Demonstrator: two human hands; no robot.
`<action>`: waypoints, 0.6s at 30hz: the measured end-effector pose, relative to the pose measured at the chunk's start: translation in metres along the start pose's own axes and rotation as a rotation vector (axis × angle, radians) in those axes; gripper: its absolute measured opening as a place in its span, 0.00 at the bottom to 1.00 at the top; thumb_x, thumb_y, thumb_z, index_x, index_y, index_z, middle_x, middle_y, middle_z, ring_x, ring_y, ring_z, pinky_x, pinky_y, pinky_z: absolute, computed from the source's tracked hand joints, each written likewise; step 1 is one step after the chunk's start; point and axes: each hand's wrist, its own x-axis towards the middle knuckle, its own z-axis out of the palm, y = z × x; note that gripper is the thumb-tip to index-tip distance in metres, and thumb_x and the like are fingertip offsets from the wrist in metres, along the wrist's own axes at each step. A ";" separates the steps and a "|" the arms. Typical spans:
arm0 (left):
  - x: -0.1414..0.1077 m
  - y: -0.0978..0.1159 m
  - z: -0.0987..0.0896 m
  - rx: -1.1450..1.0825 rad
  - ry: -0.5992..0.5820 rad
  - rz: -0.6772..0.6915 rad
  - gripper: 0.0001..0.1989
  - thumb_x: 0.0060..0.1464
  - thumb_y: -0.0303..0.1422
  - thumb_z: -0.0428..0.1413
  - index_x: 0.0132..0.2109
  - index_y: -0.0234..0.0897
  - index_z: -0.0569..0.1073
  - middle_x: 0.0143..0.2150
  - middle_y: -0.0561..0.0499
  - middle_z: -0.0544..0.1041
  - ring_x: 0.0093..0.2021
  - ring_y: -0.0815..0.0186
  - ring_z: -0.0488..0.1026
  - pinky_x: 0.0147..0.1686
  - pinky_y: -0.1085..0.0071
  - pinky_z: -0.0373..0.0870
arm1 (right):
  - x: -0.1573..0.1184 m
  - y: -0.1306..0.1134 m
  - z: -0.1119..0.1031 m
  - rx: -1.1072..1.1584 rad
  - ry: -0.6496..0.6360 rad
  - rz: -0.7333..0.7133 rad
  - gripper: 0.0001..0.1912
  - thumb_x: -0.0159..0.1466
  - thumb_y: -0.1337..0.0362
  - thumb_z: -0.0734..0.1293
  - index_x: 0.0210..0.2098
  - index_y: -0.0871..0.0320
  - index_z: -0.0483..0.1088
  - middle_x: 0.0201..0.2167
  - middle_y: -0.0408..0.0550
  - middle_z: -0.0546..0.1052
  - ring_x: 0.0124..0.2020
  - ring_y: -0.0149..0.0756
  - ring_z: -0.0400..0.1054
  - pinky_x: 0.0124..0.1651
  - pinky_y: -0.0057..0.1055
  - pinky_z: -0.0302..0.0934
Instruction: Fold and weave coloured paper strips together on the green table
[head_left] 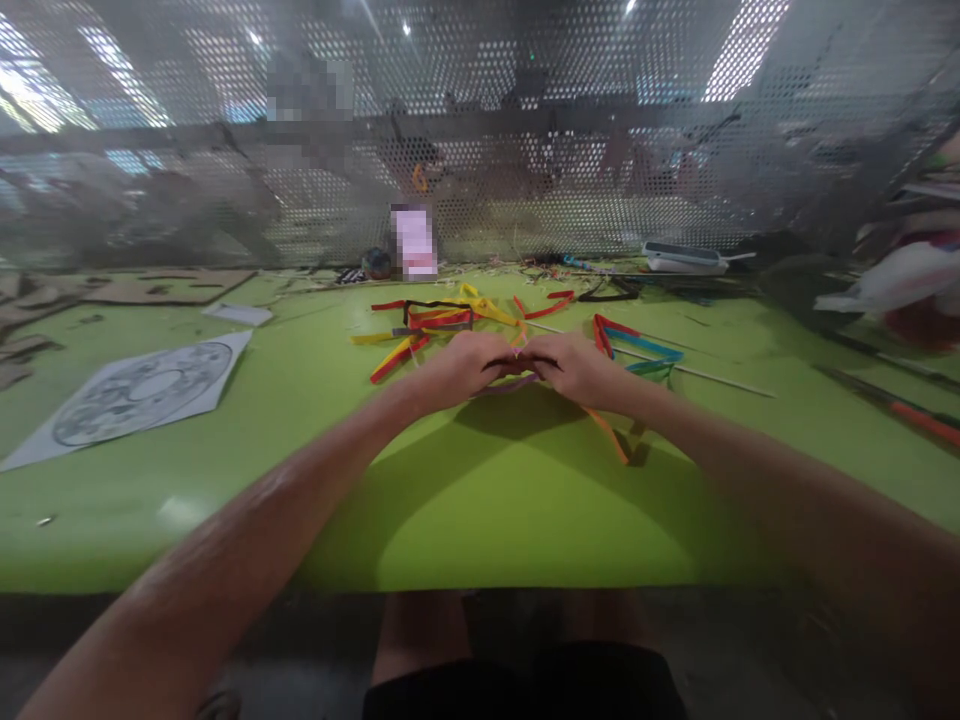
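My left hand (pixel 472 365) and my right hand (pixel 574 365) meet over the middle of the table, fingers bent and pinched with the tips nearly touching. A thin purple strip (pixel 510 386) runs below the fingers and appears gripped by both hands; its ends are hidden. From under my right hand an orange strip (pixel 609 438) trails toward the near edge. Just beyond my left hand lie bent red, yellow and black strips (pixel 435 318). Beside my right wrist is a red, blue and green folded strip (pixel 645 345), crossed by a thin pale stick (pixel 724 380).
A sheet with a printed round pattern (pixel 142 395) lies on the green table (pixel 525 520) at left, near cut cardboard (pixel 165 287). Against the perforated metal screen (pixel 480 180) stand a phone-like panel (pixel 415 242) and a white tray (pixel 684 258). An orange-handled tool (pixel 919 415) lies at right.
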 end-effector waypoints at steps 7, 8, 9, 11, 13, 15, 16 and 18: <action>0.000 0.000 0.000 -0.005 -0.010 0.004 0.11 0.65 0.31 0.51 0.42 0.34 0.78 0.38 0.46 0.80 0.38 0.64 0.75 0.39 0.70 0.68 | 0.000 -0.001 -0.001 0.022 0.017 -0.006 0.09 0.62 0.70 0.60 0.31 0.61 0.72 0.30 0.50 0.76 0.31 0.34 0.63 0.35 0.30 0.52; 0.000 0.001 0.000 -0.008 -0.011 0.004 0.11 0.65 0.31 0.51 0.42 0.34 0.78 0.38 0.46 0.80 0.38 0.64 0.75 0.39 0.70 0.68 | 0.000 -0.001 -0.002 0.028 0.015 -0.008 0.09 0.62 0.70 0.61 0.31 0.61 0.72 0.30 0.50 0.76 0.30 0.34 0.63 0.35 0.29 0.52; 0.000 0.001 0.000 -0.011 -0.011 0.004 0.11 0.65 0.31 0.51 0.42 0.34 0.78 0.38 0.46 0.80 0.38 0.64 0.75 0.39 0.70 0.68 | 0.000 -0.001 -0.002 0.034 0.012 -0.010 0.09 0.62 0.70 0.61 0.31 0.61 0.73 0.29 0.50 0.77 0.30 0.34 0.63 0.35 0.29 0.53; 0.000 0.000 0.000 -0.008 -0.012 0.001 0.11 0.65 0.31 0.51 0.42 0.34 0.78 0.37 0.46 0.79 0.37 0.64 0.75 0.39 0.69 0.68 | -0.001 -0.001 -0.002 0.049 0.009 -0.014 0.09 0.63 0.70 0.61 0.32 0.61 0.74 0.31 0.51 0.78 0.31 0.34 0.65 0.36 0.29 0.54; 0.000 0.000 0.000 0.000 -0.010 -0.001 0.11 0.65 0.32 0.51 0.43 0.34 0.78 0.37 0.46 0.79 0.37 0.64 0.75 0.38 0.70 0.67 | -0.001 0.000 -0.002 0.069 0.012 -0.025 0.11 0.64 0.70 0.61 0.35 0.61 0.76 0.34 0.52 0.79 0.34 0.35 0.67 0.38 0.30 0.57; -0.001 -0.001 -0.001 0.011 -0.008 -0.007 0.10 0.64 0.32 0.52 0.43 0.34 0.78 0.36 0.46 0.79 0.37 0.64 0.75 0.37 0.70 0.67 | -0.001 0.001 -0.001 0.085 0.018 -0.036 0.12 0.64 0.70 0.61 0.39 0.61 0.77 0.37 0.52 0.80 0.36 0.36 0.69 0.40 0.30 0.58; 0.000 -0.001 -0.001 0.016 -0.009 -0.011 0.10 0.64 0.32 0.53 0.42 0.34 0.78 0.35 0.47 0.79 0.36 0.64 0.75 0.37 0.71 0.66 | -0.001 0.001 0.000 0.089 0.021 -0.039 0.13 0.64 0.71 0.61 0.40 0.60 0.77 0.37 0.52 0.80 0.37 0.36 0.70 0.41 0.30 0.59; 0.000 -0.001 -0.002 0.020 -0.012 -0.019 0.10 0.64 0.33 0.54 0.41 0.34 0.78 0.34 0.47 0.79 0.35 0.64 0.74 0.36 0.71 0.65 | -0.001 0.001 0.000 0.088 0.021 -0.039 0.14 0.64 0.72 0.60 0.40 0.59 0.78 0.37 0.51 0.81 0.37 0.36 0.70 0.42 0.30 0.60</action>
